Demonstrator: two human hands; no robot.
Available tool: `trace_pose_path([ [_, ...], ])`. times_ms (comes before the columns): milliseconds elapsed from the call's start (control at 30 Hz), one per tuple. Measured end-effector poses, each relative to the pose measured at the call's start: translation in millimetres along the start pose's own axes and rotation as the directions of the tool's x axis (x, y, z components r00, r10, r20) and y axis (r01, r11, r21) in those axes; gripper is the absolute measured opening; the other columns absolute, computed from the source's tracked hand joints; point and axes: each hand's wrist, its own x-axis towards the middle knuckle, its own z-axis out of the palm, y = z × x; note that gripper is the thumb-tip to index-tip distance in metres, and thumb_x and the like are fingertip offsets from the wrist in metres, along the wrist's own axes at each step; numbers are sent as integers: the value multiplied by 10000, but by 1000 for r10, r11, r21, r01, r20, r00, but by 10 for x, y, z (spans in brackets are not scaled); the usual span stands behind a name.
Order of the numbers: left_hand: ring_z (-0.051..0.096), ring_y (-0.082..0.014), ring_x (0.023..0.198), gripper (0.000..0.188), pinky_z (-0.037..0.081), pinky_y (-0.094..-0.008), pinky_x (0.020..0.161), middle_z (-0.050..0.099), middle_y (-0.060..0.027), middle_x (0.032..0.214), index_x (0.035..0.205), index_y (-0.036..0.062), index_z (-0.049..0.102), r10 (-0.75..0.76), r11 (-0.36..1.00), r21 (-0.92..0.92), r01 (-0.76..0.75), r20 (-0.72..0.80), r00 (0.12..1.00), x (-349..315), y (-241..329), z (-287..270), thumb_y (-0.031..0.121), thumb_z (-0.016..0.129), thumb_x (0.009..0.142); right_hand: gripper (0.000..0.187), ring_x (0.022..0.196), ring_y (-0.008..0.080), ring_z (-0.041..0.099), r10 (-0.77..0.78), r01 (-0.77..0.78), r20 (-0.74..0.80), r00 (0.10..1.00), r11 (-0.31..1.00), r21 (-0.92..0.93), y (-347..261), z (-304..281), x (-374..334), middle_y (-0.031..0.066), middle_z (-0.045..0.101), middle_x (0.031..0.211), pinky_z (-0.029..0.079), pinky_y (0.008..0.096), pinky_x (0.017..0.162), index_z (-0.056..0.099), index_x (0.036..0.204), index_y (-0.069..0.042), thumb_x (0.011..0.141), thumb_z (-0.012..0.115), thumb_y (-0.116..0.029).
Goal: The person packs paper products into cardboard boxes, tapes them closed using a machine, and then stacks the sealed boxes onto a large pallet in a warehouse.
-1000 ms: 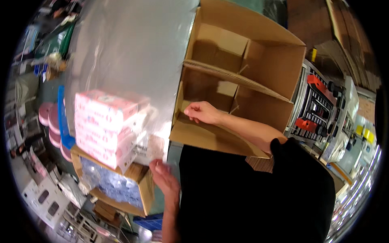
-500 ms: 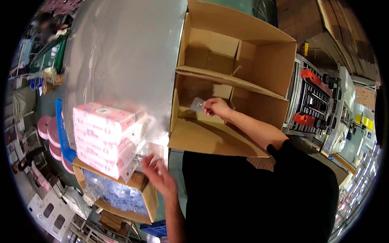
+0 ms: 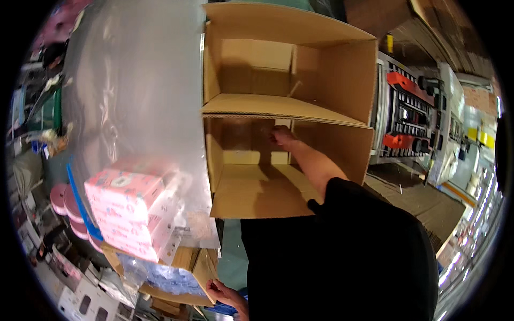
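My right hand (image 3: 282, 136) reaches down into the nearer of two open cardboard boxes (image 3: 262, 190), its fingers curled together. Shadow and the small size hide what they hold, if anything. The farther cardboard box (image 3: 332, 75) stands against it, flaps touching along the middle. Low on the left, my left hand (image 3: 226, 295) hangs beside the corner of a carton of clear, bluish plastic pieces (image 3: 168, 278). Its fingers are loosely bent and slightly apart, with nothing seen in them. A stack of pink-and-white soft packs (image 3: 126, 211) lies just beyond that carton.
The packs rest on a shiny metal table (image 3: 144, 80) left of the boxes. On the right stands a roller conveyor with red parts (image 3: 409, 88). Flat cardboard (image 3: 423, 198) lies below it. Pink rolls (image 3: 60, 199) are at the far left.
My right hand has gone deeper into the nearer box; the clear plastic piece it held earlier is no longer distinct. My left hand has dropped from beside the packs toward the lower edge. The view has shifted.
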Motion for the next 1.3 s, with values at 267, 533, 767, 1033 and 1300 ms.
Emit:
trace_pose_path([
  [267,511,-257,979,293,432,-348,875,525,-161,1093,1190,-46,483,84,984,147,-97,94,992,108,-429,47,178,497,1002,204,680,199,616,187,93,-278,942,652,753,511,-543,-293,93,637,832,501,304,553,564,998,-37,995,489,-227],
  [533,503,-263,982,294,425,-371,884,510,-168,1118,1219,-46,473,197,977,79,-197,7,980,298,71,34,153,455,1004,365,652,173,624,338,-328,156,928,941,-84,117,61,-358,97,711,876,514,313,615,620,1033,-22,1005,404,-315],
  [767,501,-298,1006,351,432,-396,880,484,-196,1124,1236,-61,451,223,974,10,-227,-234,946,776,-754,-170,133,514,951,293,763,274,647,-455,603,401,795,521,-604,-1065,843,-1781,129,668,803,504,381,710,647,944,-29,956,490,-276],
  [1033,529,-407,1030,346,447,-456,880,502,-261,1110,1152,-77,474,205,975,157,-156,-370,906,940,-1817,-271,149,577,910,145,661,193,634,-513,924,769,382,188,-333,-1211,2187,-3267,103,660,790,515,318,640,649,980,-59,916,597,-178],
  [1300,590,-377,1022,479,478,-465,869,569,-230,1171,1189,-6,537,249,959,180,-219,-166,954,1259,-2420,-359,328,638,860,200,743,361,644,-350,808,885,307,-395,-437,-1419,3238,-3027,132,672,799,510,462,646,652,862,-112,854,580,-299],
])
